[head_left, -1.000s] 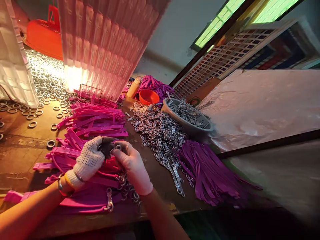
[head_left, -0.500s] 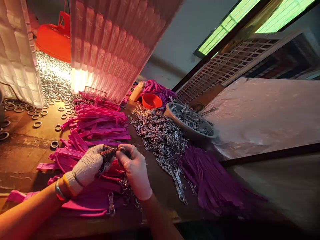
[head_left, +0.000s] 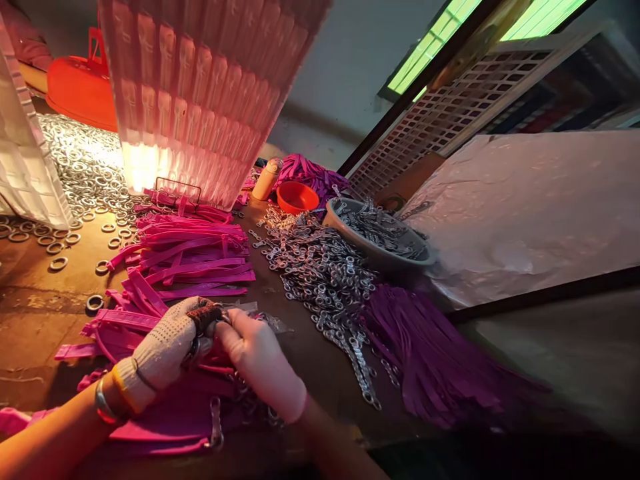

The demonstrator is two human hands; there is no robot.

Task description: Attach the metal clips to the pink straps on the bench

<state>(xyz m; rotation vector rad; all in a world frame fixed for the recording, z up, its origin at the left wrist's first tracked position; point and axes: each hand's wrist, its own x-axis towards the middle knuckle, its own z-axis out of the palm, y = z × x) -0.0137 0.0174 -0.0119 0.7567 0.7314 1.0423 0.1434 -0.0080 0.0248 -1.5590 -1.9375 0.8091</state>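
Note:
My left hand (head_left: 163,350), in a white knitted glove with a dark worn thumb tip, meets my right hand (head_left: 257,363), in a thin pale glove, over a pile of pink straps (head_left: 190,257) near the front edge of the table. Between the fingertips both hands pinch a small metal ring and clasp (head_left: 200,343) with a pink strap; the exact hold is hard to see. More metal clasps (head_left: 216,427) lie on pink straps just below my hands.
A heap of silver clasps (head_left: 325,273) spreads to the right, beside a grey bowl (head_left: 373,247) full of them. Purple straps (head_left: 425,353) fan out at right. Loose metal rings (head_left: 75,180), an orange bowl (head_left: 297,197) and a ribbed plastic sheet (head_left: 200,87) stand behind.
Both hands have dropped slightly toward the pink straps, still joined on the small metal piece. The camera view has shifted a little.

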